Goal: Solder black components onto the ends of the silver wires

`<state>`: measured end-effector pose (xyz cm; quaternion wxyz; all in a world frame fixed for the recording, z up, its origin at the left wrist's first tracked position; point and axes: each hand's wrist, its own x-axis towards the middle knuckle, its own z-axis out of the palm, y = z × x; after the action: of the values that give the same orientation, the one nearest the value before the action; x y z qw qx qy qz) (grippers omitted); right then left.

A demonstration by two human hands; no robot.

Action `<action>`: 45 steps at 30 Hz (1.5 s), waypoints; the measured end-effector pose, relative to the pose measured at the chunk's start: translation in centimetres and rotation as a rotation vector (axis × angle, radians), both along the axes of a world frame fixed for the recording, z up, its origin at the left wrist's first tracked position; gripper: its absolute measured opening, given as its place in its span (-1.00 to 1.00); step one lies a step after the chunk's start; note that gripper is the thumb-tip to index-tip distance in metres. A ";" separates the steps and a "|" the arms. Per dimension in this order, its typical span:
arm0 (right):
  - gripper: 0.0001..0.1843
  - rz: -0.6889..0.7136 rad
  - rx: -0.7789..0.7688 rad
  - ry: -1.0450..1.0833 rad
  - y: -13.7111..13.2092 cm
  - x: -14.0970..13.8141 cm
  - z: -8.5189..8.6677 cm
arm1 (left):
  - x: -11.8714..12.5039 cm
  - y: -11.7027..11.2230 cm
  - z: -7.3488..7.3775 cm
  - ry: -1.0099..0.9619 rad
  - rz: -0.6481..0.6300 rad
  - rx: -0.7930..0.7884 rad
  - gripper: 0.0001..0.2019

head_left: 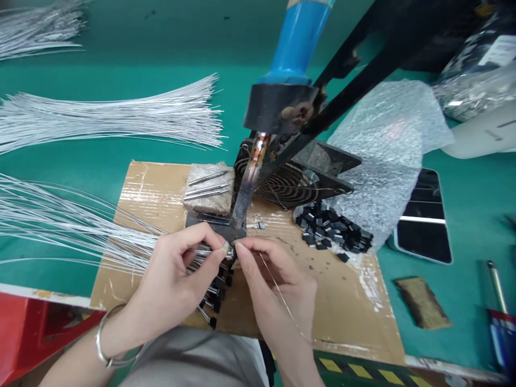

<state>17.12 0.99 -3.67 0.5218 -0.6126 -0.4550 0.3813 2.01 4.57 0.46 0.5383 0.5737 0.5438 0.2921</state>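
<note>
Thumb and forefinger of my left hand (pixel 183 274) are pinched together just below the tip of a soldering iron (pixel 245 199). What they pinch is too small to make out. My right hand (pixel 278 285) is closed on a thin solder wire (pixel 278 287), which trails down across the palm. The fingertips of both hands almost meet. Behind my left hand runs a bundle of white wires (pixel 133 244). Several wire ends with black connectors (pixel 213 301) lie beneath my fingers, partly hidden.
Cardboard (pixel 342 312) covers the green bench. A block with metal rods (pixel 209 188) sits left of the iron, a fan (pixel 290 183) behind it. Loose black connectors (pixel 332 228) lie beside bubble wrap (pixel 382 145). At right are a phone (pixel 423 220) and a brown sponge (pixel 423 302).
</note>
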 end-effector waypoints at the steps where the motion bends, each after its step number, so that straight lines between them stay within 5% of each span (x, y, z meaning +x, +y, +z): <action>1: -0.88 0.000 -0.002 0.002 0.0 0.0 0.0 | 0.0 0.0 0.0 0.006 0.003 0.003 -0.85; 45: -0.92 -0.066 -0.087 0.151 -0.8 -0.7 -0.1 | -0.2 -0.6 0.0 0.033 0.041 -0.020 -0.87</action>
<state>16.44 0.18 -3.73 0.5396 -0.6189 -0.3771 0.4285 1.81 4.02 0.43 0.5289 0.5618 0.5670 0.2883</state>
